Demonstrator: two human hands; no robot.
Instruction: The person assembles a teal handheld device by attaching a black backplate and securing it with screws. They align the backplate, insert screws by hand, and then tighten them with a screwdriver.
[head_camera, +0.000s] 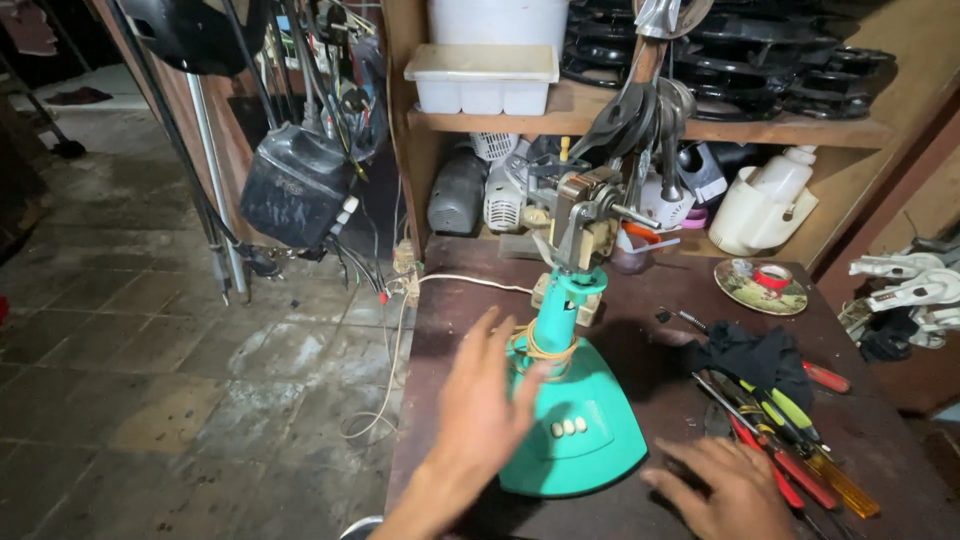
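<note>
A teal fan stand (585, 430) with three pale buttons sits on a dark brown workbench (480, 310). Its bare motor (580, 215) stands exposed on the teal neck, with a cord coiled round the neck. My left hand (480, 410) is blurred, fingers spread, touching the left side of the base. My right hand (725, 490) lies flat on the bench just right of the base, fingers apart, holding nothing. Several screwdrivers (790, 440) with red, yellow and green handles lie beside it.
A black cloth (750, 355) lies right of the fan. A round plate (765, 290) carries a roll of red tape. Wooden shelves behind hold a white tray (485, 78), fan motors and black fan grilles (740, 50). A tiled floor (150, 330) lies left, with a black box (295, 185) hanging.
</note>
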